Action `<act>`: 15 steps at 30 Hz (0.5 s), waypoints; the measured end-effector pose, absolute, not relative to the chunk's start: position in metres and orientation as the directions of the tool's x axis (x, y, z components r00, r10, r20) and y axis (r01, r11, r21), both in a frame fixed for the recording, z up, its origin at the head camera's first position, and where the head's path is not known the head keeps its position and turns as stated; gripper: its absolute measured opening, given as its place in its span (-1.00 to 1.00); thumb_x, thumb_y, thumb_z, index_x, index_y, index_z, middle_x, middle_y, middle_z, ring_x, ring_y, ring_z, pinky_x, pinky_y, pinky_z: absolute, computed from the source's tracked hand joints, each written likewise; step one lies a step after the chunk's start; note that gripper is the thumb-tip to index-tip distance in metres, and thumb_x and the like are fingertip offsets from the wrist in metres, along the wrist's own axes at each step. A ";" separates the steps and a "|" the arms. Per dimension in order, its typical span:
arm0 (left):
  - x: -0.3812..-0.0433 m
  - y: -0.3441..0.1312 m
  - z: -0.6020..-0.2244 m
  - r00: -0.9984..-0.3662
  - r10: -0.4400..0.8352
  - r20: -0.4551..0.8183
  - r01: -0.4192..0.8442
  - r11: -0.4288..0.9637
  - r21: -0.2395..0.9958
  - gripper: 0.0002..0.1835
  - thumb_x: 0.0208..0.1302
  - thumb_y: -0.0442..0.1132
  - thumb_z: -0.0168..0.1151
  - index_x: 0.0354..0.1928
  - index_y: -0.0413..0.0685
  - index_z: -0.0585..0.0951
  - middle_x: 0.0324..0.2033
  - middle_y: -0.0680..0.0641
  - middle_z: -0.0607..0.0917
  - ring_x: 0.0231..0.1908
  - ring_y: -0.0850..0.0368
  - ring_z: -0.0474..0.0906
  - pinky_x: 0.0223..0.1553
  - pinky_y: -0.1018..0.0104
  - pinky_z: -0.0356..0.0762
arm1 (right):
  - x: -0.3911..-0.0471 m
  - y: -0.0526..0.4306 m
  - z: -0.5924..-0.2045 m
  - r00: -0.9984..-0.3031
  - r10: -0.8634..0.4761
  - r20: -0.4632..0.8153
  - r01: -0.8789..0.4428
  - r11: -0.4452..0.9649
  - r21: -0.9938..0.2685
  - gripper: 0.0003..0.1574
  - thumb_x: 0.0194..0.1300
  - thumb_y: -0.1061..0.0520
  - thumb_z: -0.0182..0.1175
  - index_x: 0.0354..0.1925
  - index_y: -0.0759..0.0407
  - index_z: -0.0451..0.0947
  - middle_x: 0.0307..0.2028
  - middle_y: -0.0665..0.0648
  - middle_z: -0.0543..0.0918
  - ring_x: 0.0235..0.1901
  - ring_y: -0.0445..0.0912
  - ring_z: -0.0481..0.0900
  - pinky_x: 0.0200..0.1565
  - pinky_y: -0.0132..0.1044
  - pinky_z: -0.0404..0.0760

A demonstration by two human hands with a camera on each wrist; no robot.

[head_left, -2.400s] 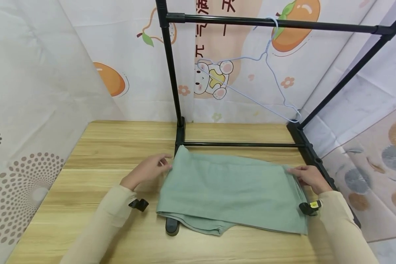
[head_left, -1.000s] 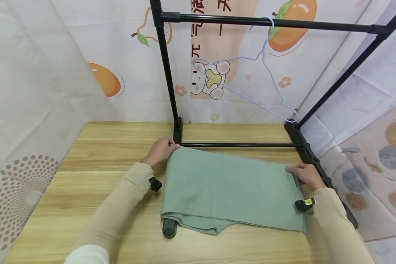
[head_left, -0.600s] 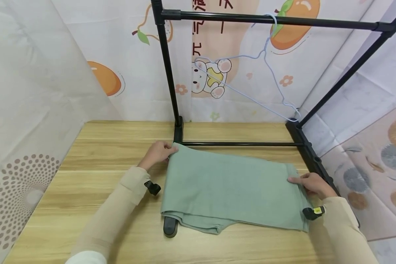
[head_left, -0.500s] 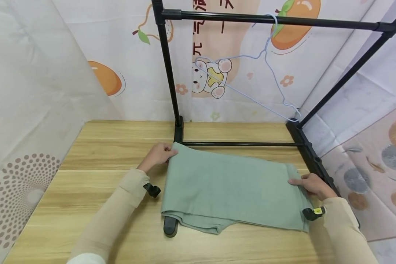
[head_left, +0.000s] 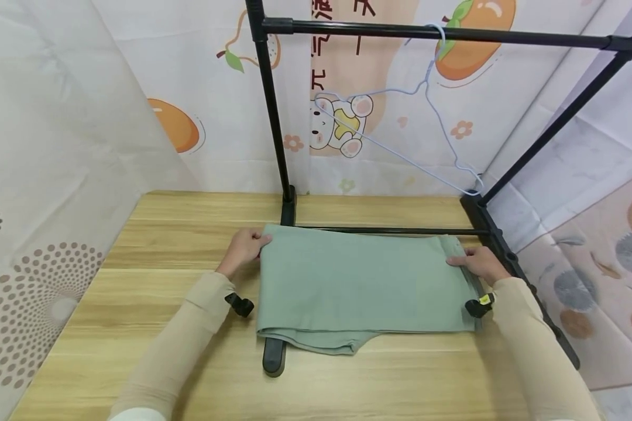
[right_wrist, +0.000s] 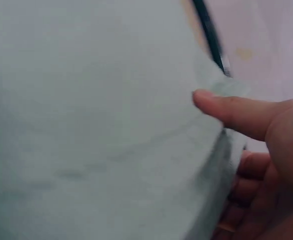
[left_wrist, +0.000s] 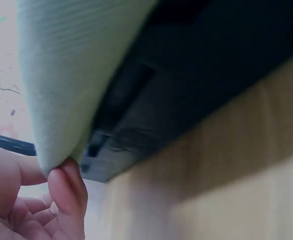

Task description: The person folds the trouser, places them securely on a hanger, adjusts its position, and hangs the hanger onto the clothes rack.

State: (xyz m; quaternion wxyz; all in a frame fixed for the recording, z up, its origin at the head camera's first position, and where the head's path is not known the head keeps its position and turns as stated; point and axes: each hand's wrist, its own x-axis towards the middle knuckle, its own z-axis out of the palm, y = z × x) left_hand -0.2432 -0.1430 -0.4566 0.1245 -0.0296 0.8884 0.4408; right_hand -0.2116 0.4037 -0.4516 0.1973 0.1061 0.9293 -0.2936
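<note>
A pair of sage-green trousers (head_left: 358, 280), folded into a long flat shape, lies across the left foot of the black rack. My left hand (head_left: 244, 248) pinches its far left corner; in the left wrist view the thumb and forefinger of that hand (left_wrist: 61, 200) close on the cloth's tip. At the far right end my right hand (head_left: 479, 263) grips the layered edge. The right wrist view has the thumb of that hand (right_wrist: 276, 130) on top of the cloth (right_wrist: 111, 100) and its other fingers curled beneath. A rounded lower flap hangs out along the near edge.
The black clothes rack (head_left: 379, 29) stands on the wooden table (head_left: 189, 216), with its lower bar (head_left: 400, 230) just behind the trousers. A pale blue wire hanger (head_left: 390, 153) hangs from the top bar. Printed curtains (head_left: 232, 128) enclose the back and sides.
The trousers have shifted away from me, most at the right end, so their far edge now lies nearly level. My right hand has moved forward with them; the left has slid slightly left.
</note>
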 end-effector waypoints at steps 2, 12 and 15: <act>-0.241 -0.143 -0.463 -0.965 0.060 -0.255 -0.173 0.587 0.791 -0.65 0.48 -0.05 0.03 -0.29 -0.23 0.56 -0.59 0.03 0.49 -0.55 0.18 0.45 -0.45 0.37 0.49 | -0.213 0.403 -0.456 -0.898 0.088 -0.432 0.317 0.809 -0.494 0.04 0.31 -0.31 0.16 0.27 0.58 0.26 0.19 0.60 0.38 0.03 0.26 0.50 -0.03 0.01 0.58; -0.195 -0.150 -0.465 -0.927 0.168 -0.336 -0.241 0.420 0.875 -0.68 0.47 -0.11 0.04 -0.11 -0.31 0.51 -0.52 -0.02 0.55 -0.55 0.19 0.51 -0.46 0.37 0.55 | -0.176 0.420 -0.447 -0.825 -0.017 -0.565 0.360 0.755 -0.548 0.03 0.38 -0.29 0.07 0.26 0.64 0.21 0.11 0.52 0.46 -0.04 0.06 0.58 -0.08 -0.05 0.65; -0.183 -0.149 -0.463 -0.905 0.201 -0.374 -0.270 0.409 0.872 -0.71 0.46 -0.12 0.07 -0.22 -0.27 0.52 -0.56 0.00 0.54 -0.57 0.19 0.50 -0.48 0.37 0.54 | -0.164 0.419 -0.447 -0.799 -0.037 -0.600 0.386 0.734 -0.559 0.06 0.39 -0.27 0.08 0.30 0.66 0.13 0.08 0.48 0.52 -0.08 0.01 0.61 -0.09 -0.04 0.68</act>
